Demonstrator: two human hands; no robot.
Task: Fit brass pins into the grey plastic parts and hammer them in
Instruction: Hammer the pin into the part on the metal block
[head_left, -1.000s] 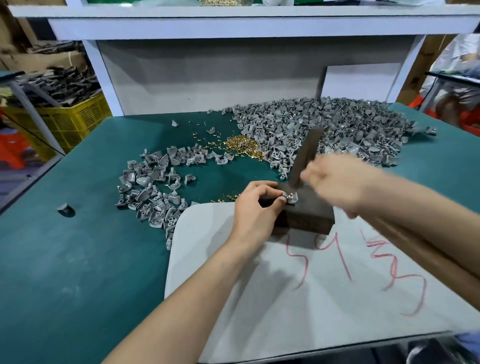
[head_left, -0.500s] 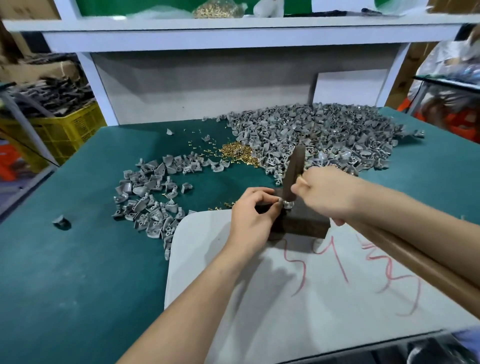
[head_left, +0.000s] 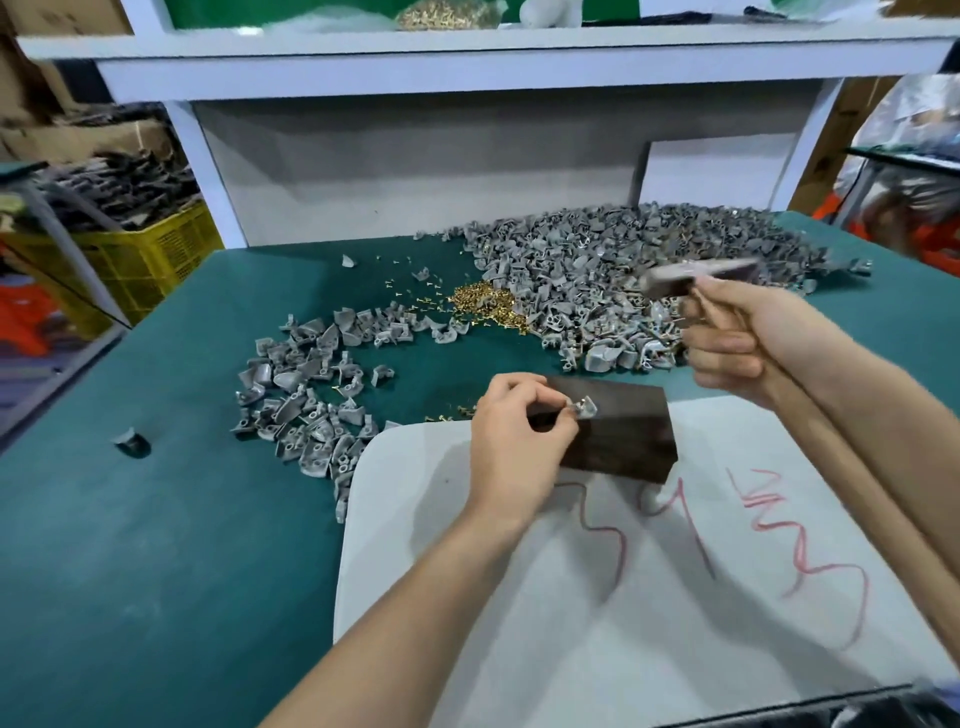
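Heap of grey parts (head_left: 623, 270) far right. Dark block (head_left: 623, 441) near centre. Right hand (head_left: 737, 338) gripping hammer (head_left: 696, 275), raised right of block. Left hand (head_left: 514, 441) pinching grey part (head_left: 586, 408) atop block. Brass pins (head_left: 483, 306) left of heap. Risk: crushed fingertips or bent pin from off-line blow.

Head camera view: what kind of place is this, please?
Most likely a small factory assembly bench. A large heap of grey plastic parts and a pile of brass pins lie on the green table, and a yellow crate of dark parts stands to its left.
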